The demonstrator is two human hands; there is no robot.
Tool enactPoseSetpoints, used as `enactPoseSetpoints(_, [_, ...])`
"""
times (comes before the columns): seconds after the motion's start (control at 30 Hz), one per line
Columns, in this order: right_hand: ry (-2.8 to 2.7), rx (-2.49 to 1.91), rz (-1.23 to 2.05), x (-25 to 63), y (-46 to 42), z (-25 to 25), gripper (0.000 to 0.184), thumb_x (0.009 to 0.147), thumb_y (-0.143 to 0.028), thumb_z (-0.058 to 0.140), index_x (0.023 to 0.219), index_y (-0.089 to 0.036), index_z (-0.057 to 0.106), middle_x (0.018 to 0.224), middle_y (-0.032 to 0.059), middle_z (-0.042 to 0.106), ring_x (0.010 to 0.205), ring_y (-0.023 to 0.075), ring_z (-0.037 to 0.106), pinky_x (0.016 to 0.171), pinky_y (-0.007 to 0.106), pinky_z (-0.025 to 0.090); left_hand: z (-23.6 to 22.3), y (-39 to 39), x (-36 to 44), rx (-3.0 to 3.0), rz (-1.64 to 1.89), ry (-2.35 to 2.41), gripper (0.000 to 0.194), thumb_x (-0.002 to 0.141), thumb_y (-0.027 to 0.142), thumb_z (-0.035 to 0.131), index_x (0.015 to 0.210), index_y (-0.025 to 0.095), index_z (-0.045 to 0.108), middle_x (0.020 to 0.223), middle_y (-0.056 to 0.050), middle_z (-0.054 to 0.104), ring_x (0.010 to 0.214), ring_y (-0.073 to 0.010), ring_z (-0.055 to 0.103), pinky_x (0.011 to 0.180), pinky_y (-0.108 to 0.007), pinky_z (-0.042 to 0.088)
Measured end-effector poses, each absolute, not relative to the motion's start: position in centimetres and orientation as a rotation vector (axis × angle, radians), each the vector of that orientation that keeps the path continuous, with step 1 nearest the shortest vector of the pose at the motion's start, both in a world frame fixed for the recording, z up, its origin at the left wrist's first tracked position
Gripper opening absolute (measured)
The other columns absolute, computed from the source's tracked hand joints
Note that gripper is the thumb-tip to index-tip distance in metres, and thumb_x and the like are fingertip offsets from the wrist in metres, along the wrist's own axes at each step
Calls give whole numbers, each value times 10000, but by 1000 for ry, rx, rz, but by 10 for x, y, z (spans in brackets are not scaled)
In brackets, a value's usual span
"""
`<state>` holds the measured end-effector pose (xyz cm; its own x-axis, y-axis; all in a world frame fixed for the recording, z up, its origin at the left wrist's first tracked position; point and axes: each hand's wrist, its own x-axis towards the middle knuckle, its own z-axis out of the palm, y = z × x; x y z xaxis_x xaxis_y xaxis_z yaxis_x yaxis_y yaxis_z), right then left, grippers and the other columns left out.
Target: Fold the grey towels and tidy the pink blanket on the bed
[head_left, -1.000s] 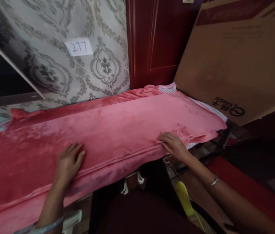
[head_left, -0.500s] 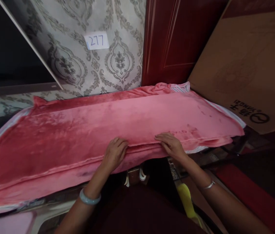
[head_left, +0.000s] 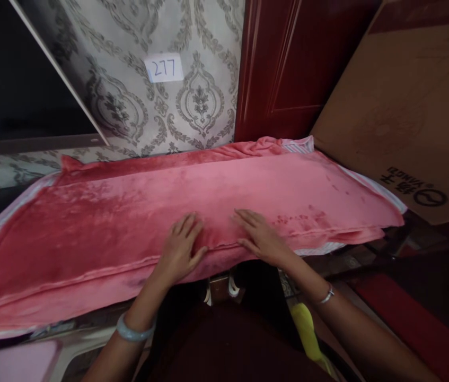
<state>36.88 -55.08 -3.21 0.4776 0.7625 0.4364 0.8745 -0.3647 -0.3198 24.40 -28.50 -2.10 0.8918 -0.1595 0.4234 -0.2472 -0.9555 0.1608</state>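
A pink plush blanket (head_left: 129, 212) lies folded in long layers in front of me, with a striped edging showing at its sides and corners. My left hand (head_left: 180, 246) rests on its near folded edge, fingers spread and pointing away from me. On the same edge, a little to the right, lies my right hand (head_left: 262, 236), its fingers stretched out over the cloth and its thumb apart. Neither hand grips the fabric. A rumpled ridge of blanket runs along the far side, by the wall.
A large cardboard box (head_left: 407, 116) leans at the right, beside a dark red door (head_left: 280, 69). A dark screen (head_left: 29, 79) stands at the left. The patterned wall carries a paper label (head_left: 164, 68) reading 277. A pink stool-like surface (head_left: 17, 361) is at lower left.
My fingers have let go of the blanket's near edge and opened out flat on its top. My right hand has shifted left, towards the left hand.
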Motion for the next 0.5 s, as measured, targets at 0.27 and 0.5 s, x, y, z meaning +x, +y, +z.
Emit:
enactPoseSetpoints(0.27, [-1433, -2078, -24, 359, -552, -36, 375, 1057, -379, 457, 1350, -279, 667, 1397, 80, 637, 1413, 248, 477, 1176, 516, 392, -28, -277, 203, 2768, 404, -320, 468, 988, 332, 507, 1453, 284, 536, 1471, -93, 595, 1387, -257, 528, 1173, -515, 400])
enactPoseSetpoints(0.5, [-1504, -2291, -8, 353, -491, -35, 671, 1004, -467, 557, 1601, -249, 344, 1650, 112, 293, 1540, 284, 232, 1237, 584, 248, -33, -291, 209, 2909, 342, -244, 754, 867, 271, 665, 1562, 183, 384, 1645, -186, 330, 1542, -385, 250, 1199, -652, 301])
